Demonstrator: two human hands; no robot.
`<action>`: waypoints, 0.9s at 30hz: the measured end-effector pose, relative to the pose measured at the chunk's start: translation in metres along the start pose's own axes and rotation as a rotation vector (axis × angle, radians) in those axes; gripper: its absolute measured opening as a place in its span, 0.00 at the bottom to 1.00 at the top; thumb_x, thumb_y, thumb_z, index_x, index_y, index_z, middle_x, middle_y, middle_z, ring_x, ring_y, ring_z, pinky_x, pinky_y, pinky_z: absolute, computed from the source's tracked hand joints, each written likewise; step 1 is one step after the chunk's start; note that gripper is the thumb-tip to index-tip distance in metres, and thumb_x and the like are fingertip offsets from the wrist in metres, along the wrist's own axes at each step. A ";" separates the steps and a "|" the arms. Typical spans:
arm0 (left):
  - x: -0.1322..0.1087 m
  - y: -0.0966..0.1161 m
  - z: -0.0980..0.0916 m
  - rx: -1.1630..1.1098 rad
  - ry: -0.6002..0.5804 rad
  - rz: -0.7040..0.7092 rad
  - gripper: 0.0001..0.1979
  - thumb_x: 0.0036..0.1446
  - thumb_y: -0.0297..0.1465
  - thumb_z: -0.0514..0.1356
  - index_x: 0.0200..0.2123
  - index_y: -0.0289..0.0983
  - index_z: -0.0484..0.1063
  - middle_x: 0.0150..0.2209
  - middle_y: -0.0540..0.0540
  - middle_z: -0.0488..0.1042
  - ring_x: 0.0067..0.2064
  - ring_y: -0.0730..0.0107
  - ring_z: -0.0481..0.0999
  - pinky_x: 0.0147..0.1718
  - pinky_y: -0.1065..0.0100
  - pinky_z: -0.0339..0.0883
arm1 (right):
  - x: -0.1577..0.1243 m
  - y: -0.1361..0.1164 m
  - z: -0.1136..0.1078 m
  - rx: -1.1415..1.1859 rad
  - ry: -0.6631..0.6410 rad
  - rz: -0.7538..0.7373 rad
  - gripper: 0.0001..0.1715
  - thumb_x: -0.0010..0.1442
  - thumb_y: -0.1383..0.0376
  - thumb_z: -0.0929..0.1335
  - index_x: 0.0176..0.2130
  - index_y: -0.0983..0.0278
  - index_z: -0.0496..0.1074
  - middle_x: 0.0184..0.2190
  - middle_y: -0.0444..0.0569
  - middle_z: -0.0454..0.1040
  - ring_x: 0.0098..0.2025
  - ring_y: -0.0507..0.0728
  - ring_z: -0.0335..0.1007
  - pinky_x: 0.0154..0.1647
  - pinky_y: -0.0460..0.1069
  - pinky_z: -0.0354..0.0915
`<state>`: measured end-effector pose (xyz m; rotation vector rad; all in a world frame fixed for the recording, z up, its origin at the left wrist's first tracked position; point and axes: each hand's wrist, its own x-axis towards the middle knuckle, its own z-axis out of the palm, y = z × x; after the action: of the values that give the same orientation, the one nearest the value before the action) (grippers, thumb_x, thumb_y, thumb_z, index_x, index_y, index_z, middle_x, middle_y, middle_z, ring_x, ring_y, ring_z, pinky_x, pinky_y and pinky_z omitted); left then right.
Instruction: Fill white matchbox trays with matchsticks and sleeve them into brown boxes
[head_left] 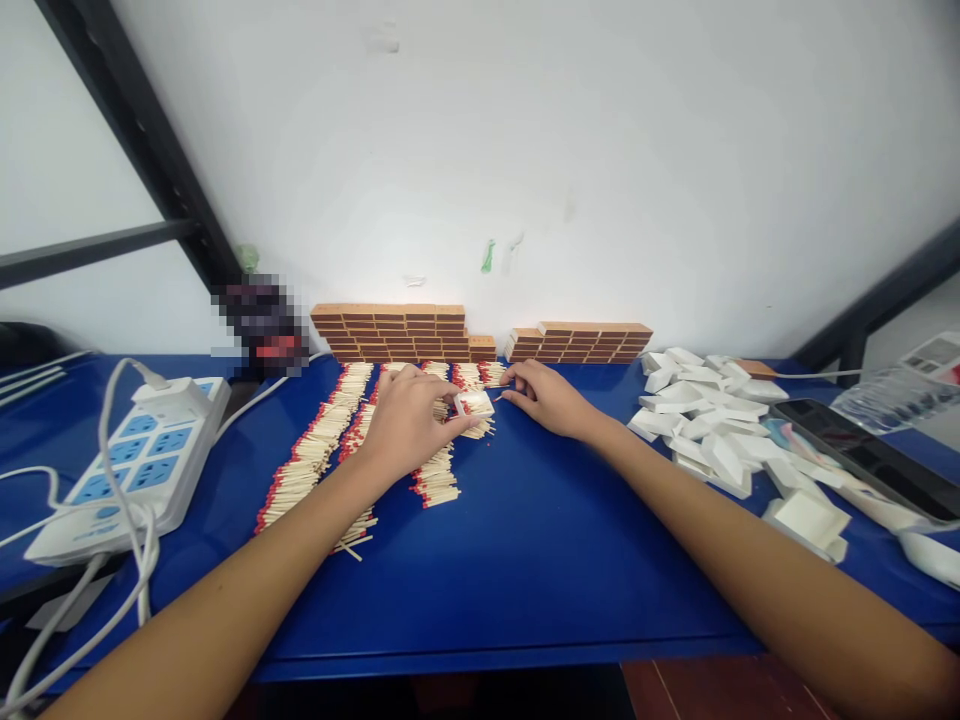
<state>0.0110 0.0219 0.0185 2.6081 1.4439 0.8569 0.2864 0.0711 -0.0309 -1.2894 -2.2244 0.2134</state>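
My left hand (411,418) holds a small white tray (474,403) between thumb and fingers; a few red-tipped matches show inside it. Just right of the tray, my right hand (541,396) is closed in a pinch, with a single thin match (501,397) at its fingertips. Rows of red-headed matches (315,455) lie on the blue table (525,560), beneath and to the left of my left hand. Part of these rows is hidden by that hand.
Matchboxes are stacked along the wall at the left (390,332) and right (592,342). Empty white trays (705,410) are heaped at the right, beside a dark phone (862,455). A power strip (142,460) with white cables lies at the left.
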 end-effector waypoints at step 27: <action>-0.001 -0.001 -0.001 0.008 -0.005 0.009 0.19 0.62 0.51 0.67 0.43 0.42 0.83 0.44 0.46 0.85 0.50 0.52 0.75 0.52 0.51 0.58 | 0.003 0.000 0.002 -0.024 0.010 -0.007 0.07 0.69 0.64 0.69 0.45 0.61 0.78 0.36 0.48 0.69 0.33 0.56 0.66 0.38 0.51 0.62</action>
<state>0.0096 0.0217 0.0183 2.6225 1.4394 0.8461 0.2843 0.0734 -0.0315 -1.2922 -2.2290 0.1779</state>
